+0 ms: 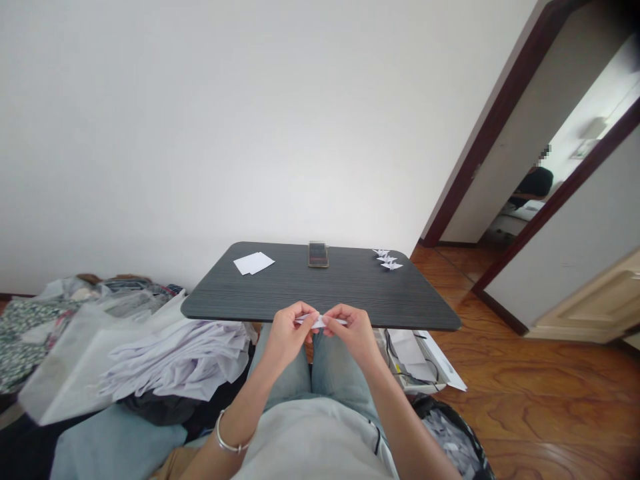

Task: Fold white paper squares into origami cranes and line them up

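Both my hands pinch a small white folded paper piece (320,322) just in front of the near edge of a dark grey table (280,293). My left hand (290,331) grips its left end, fingers closed; a silver bracelet sits on that wrist. My right hand (350,328) grips its right end, fingers closed. On the tabletop lie a small stack of white paper sheets (254,263) at the back left, a phone (319,254) at the back middle, and three small folded white paper figures (387,259) at the back right.
A heap of white papers (170,360) and plastic-wrapped clothes (45,320) lies on the left. Paper and a cable (420,363) lie on the wooden floor under the table's right side. An open doorway (550,193) at the right shows a person seated far off.
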Demonstrator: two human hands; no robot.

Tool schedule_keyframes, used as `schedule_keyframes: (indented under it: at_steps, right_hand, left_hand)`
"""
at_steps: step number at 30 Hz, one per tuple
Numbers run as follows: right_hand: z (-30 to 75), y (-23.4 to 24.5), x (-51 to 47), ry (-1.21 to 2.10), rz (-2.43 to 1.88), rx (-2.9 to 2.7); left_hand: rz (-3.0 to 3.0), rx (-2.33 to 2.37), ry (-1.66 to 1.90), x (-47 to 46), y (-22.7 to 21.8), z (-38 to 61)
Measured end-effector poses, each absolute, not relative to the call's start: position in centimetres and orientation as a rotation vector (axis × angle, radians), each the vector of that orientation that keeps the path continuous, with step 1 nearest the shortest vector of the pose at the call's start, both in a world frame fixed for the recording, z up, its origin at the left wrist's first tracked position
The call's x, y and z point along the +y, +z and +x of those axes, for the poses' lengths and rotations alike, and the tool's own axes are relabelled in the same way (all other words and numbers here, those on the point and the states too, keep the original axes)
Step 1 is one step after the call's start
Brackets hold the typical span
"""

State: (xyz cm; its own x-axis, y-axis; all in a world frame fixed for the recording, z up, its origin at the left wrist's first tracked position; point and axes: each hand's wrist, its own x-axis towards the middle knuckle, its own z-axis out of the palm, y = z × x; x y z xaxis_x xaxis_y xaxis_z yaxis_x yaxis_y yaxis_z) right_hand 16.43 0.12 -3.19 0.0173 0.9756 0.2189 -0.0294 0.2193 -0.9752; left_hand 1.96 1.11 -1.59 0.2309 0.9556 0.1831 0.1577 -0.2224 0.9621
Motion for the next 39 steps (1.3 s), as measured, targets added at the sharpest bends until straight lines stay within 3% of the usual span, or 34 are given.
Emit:
schedule_keyframes:
  at_steps: [39]
  right_hand:
    - [17.6,-3.7,0.2,1.114,-0.942,-1.253]
  left_hand:
    - [1.439,0.969,1.248,1.6,-2.1,1.6]
